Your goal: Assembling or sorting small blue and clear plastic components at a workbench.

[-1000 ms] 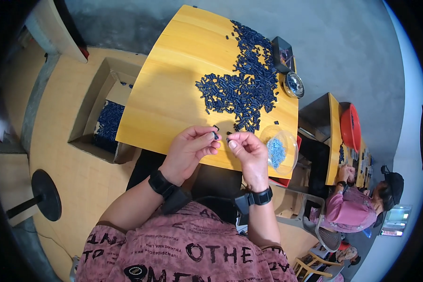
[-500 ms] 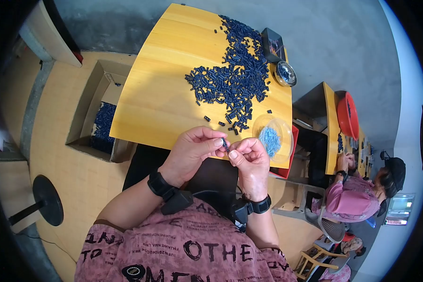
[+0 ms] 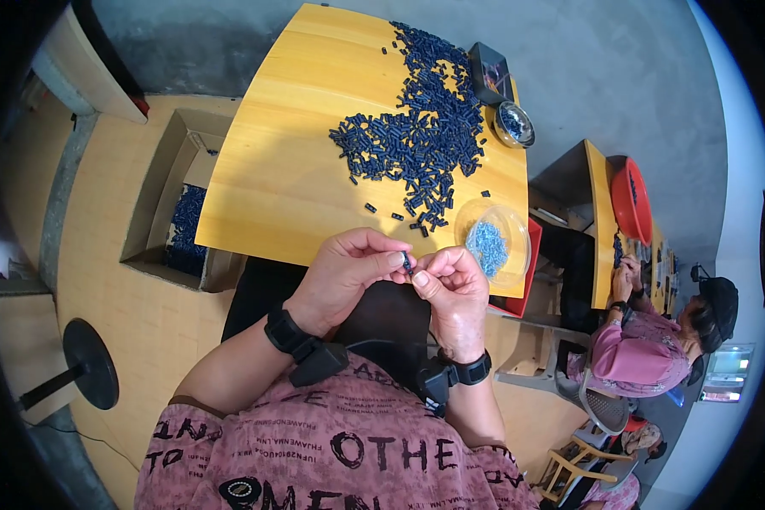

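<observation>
Between thumb and fingertips, my left hand (image 3: 348, 270) pinches a small dark plastic part (image 3: 407, 263). My right hand (image 3: 453, 287) is closed at the other end of that part, thumb against the bent fingers; whether it also holds a tiny piece is too small to tell. Both hands meet just off the near edge of the yellow table (image 3: 272, 187). Beyond them spreads a large pile of similar dark parts (image 3: 416, 144), with a few loose ones nearer the hands. Right of my right hand sits a clear round dish (image 3: 518, 274) of small bluish-silver pieces (image 3: 487, 248).
A black tray (image 3: 490, 72) and a metal bowl (image 3: 513, 124) stand at the table's right edge. A red box (image 3: 531, 272) is below the dish. On the floor at left lies a cardboard box (image 3: 140, 242) with dark parts. A co-worker (image 3: 646, 344) sits at another table with a red basin (image 3: 631, 202).
My hands stay together on the dark part with hardly any movement. The view has shifted slightly, and the co-worker's hands have moved a little away from their body.
</observation>
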`<action>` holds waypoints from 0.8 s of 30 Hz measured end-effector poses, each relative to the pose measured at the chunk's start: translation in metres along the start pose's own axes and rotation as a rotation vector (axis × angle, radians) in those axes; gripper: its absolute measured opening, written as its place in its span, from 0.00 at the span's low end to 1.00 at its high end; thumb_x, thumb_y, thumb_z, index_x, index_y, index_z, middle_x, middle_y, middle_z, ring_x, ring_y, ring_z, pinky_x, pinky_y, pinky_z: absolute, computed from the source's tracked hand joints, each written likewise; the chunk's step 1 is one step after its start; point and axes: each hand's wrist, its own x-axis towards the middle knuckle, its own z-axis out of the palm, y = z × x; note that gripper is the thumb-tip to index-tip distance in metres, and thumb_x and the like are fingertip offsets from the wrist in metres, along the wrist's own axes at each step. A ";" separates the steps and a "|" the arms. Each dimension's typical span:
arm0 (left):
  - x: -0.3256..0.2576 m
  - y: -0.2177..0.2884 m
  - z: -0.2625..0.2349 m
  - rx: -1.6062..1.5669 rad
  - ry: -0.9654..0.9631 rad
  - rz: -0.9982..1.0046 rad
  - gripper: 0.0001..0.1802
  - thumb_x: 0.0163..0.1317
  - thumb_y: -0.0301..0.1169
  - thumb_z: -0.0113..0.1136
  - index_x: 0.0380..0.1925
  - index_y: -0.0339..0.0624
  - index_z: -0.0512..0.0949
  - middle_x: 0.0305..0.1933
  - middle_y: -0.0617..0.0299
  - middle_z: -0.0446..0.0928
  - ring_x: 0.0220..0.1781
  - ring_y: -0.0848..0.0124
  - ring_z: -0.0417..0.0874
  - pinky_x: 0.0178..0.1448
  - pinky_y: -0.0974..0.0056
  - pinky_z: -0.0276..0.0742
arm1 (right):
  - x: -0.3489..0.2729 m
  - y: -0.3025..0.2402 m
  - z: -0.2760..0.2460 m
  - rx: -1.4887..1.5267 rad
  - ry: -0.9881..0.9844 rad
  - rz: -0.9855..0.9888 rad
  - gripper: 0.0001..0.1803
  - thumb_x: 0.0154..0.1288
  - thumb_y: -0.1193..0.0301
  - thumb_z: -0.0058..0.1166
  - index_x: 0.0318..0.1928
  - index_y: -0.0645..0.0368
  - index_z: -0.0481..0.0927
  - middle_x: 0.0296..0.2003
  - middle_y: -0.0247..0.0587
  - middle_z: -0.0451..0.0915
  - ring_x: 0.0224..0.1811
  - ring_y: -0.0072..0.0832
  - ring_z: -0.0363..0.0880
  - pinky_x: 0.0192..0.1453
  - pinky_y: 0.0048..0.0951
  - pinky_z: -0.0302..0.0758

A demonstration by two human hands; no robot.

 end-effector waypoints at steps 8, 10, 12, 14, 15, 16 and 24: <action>0.001 -0.001 -0.003 0.081 0.023 0.061 0.07 0.66 0.19 0.60 0.43 0.33 0.81 0.42 0.55 0.84 0.45 0.70 0.85 0.53 0.66 0.82 | 0.004 0.023 0.010 0.040 0.065 -0.135 0.12 0.62 0.87 0.61 0.38 0.60 0.72 0.35 0.38 0.81 0.39 0.23 0.81 0.49 0.24 0.80; 0.002 0.001 -0.006 0.160 0.025 0.108 0.06 0.66 0.19 0.60 0.43 0.34 0.81 0.42 0.56 0.84 0.45 0.71 0.84 0.54 0.66 0.81 | 0.004 0.027 0.013 0.052 0.080 -0.170 0.13 0.62 0.87 0.61 0.38 0.60 0.72 0.35 0.38 0.81 0.39 0.23 0.81 0.50 0.25 0.80; 0.002 0.005 -0.005 0.175 0.029 0.104 0.06 0.66 0.19 0.60 0.42 0.34 0.81 0.42 0.56 0.84 0.45 0.71 0.84 0.54 0.66 0.81 | 0.004 0.028 0.015 0.073 0.097 -0.183 0.13 0.62 0.88 0.61 0.40 0.60 0.72 0.37 0.40 0.81 0.41 0.24 0.82 0.52 0.26 0.80; 0.002 0.006 -0.006 0.190 0.034 0.100 0.06 0.67 0.19 0.60 0.42 0.34 0.81 0.42 0.56 0.83 0.45 0.71 0.84 0.55 0.66 0.81 | 0.003 0.029 0.012 0.036 0.089 -0.161 0.14 0.62 0.88 0.60 0.42 0.61 0.72 0.38 0.40 0.82 0.41 0.24 0.82 0.53 0.26 0.80; 0.002 0.006 -0.007 0.143 0.033 0.101 0.06 0.67 0.19 0.59 0.42 0.34 0.81 0.42 0.56 0.83 0.45 0.70 0.84 0.54 0.66 0.81 | 0.003 0.030 0.010 0.000 0.082 -0.139 0.14 0.62 0.88 0.60 0.43 0.61 0.73 0.39 0.41 0.82 0.42 0.24 0.82 0.54 0.27 0.80; 0.001 0.006 -0.008 0.095 0.032 0.101 0.06 0.67 0.18 0.59 0.42 0.34 0.81 0.42 0.56 0.83 0.45 0.70 0.84 0.54 0.66 0.81 | 0.001 0.029 0.012 -0.002 0.080 -0.137 0.14 0.62 0.88 0.60 0.43 0.61 0.73 0.39 0.41 0.82 0.42 0.24 0.82 0.54 0.27 0.80; -0.001 0.005 -0.007 0.028 0.036 0.073 0.06 0.66 0.19 0.60 0.42 0.34 0.81 0.41 0.55 0.84 0.44 0.69 0.85 0.52 0.65 0.82 | 0.004 0.025 0.004 -0.382 0.019 -0.374 0.15 0.56 0.85 0.67 0.43 0.65 0.79 0.39 0.40 0.83 0.38 0.23 0.78 0.45 0.23 0.75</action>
